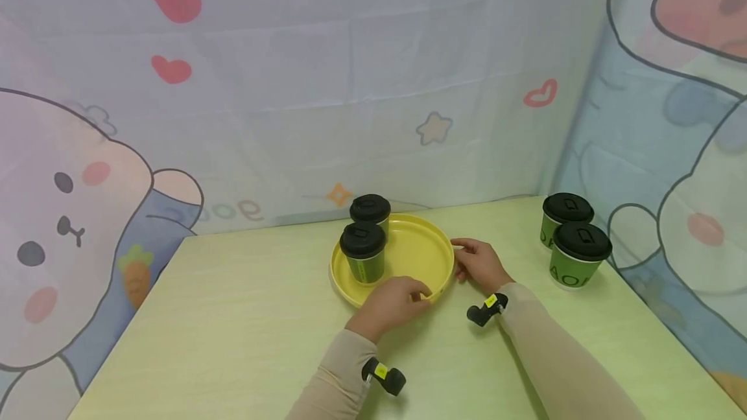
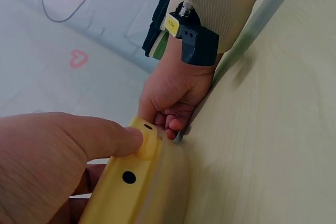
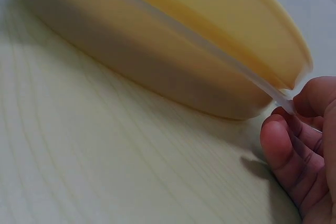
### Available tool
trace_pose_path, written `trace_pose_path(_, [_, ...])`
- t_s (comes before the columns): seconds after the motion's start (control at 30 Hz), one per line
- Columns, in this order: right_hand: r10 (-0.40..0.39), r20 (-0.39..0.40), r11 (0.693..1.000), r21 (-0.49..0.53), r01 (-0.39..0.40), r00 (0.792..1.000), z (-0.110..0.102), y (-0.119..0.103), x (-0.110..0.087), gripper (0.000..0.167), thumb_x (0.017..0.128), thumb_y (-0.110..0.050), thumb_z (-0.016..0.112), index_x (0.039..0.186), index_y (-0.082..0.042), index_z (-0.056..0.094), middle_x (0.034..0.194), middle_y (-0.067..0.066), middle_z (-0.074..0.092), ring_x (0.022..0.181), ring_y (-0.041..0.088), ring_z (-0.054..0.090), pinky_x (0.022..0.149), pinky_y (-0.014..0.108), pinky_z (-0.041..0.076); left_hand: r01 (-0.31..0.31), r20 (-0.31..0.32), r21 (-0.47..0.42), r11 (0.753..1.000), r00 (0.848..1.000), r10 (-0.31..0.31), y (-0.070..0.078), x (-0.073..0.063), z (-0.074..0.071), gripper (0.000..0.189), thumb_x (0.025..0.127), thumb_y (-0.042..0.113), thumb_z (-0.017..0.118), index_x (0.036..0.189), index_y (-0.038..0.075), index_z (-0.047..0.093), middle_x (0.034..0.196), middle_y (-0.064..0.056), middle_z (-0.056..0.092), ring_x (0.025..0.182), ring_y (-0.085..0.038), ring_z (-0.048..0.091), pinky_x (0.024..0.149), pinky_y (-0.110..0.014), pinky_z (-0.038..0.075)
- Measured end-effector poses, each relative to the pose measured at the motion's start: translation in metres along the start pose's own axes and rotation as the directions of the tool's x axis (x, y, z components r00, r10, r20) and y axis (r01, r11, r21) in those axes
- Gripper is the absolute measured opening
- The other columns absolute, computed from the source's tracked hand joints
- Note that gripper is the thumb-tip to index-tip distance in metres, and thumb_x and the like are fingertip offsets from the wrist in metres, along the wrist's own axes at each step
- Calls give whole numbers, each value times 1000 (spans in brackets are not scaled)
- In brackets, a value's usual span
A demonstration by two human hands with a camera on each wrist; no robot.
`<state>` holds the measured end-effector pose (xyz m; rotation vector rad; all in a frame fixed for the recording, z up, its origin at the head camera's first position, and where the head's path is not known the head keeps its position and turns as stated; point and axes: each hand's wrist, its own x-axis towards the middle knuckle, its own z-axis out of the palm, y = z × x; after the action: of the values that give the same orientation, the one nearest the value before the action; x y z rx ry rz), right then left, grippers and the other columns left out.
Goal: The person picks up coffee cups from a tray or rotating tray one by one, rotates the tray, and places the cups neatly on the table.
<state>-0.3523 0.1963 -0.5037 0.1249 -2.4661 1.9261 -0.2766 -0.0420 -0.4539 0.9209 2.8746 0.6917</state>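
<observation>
A round yellow tray lies on the table, carrying two green paper cups with black lids, a front cup and a rear cup. My left hand grips the tray's near rim; its thumb presses the outer wall and the fingers go inside. At the tray's right edge, my right hand pinches the end of a pale translucent strip between thumb and fingers. That strip runs along the tray's side, above the rounded lower part. Black dots mark the yellow wall.
Two more green cups with black lids, a rear cup and a front cup, stand at the table's right side. A cartoon-printed cloth hangs behind the pale wooden table.
</observation>
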Motion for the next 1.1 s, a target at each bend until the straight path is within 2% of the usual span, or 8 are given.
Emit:
trace_pose_path(0.4, [-5,14,999,37,4,1000,-2,4,3,40,101,-12,53,139,2,57,80,10,65,60,19,63,58,32,57,-28,38,-70,997,999,30,-8,-12,-12,17,93,22,70,108,16,78,88,10,67,80,-4,57,76,-22,48])
trace_pose_path(0.67, [-2,20,999,51,1,1000,-3,5,3,40,101,-11,52,139,1,56,79,11,64,59,19,62,57,32,57,-15,58,-108,994,998,21,-15,-19,-19,13,90,15,71,102,15,77,86,9,65,79,-6,56,74,-24,48])
trace_pose_path(0.93, [3,22,999,53,-4,1000,-3,6,3,41,101,-9,51,140,1,55,79,11,64,59,19,62,57,32,57,25,77,-110,994,997,-17,-20,-24,-23,8,90,15,69,95,18,75,85,12,64,77,-6,55,74,-24,47])
trace_pose_path(1.1, [-2,23,998,60,1,1000,-2,6,3,40,102,-11,52,140,1,56,79,11,64,59,19,62,57,33,57,26,76,-130,991,997,-16,-22,-27,-28,11,90,15,65,89,21,73,83,12,64,73,-7,54,69,-25,46])
